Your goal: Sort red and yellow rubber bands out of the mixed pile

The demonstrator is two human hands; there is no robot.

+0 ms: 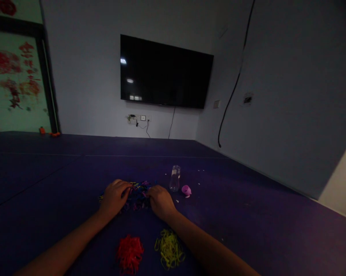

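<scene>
A loose pile of mixed-colour rubber bands (137, 196), mostly blue and purple with some yellow, lies on the dark purple floor mat between my hands. My left hand (114, 196) rests at the pile's left side, its thumb and fingers curled in on the bands. From the right, my right hand (160, 201) pinches at the pile's edge; its fingertips are partly hidden. Nearer to me lie a heap of red rubber bands (129, 253) and, under my right forearm's inner side, a heap of yellow rubber bands (169, 249).
Just beyond my right hand stands a clear bottle (175, 179), with a small pink cup-shaped piece (186, 190) beside it. Tiny white scraps dot the purple mat (247, 214). A black television (165, 73) hangs on the far wall, and a dark cable (233, 90) dangles at right.
</scene>
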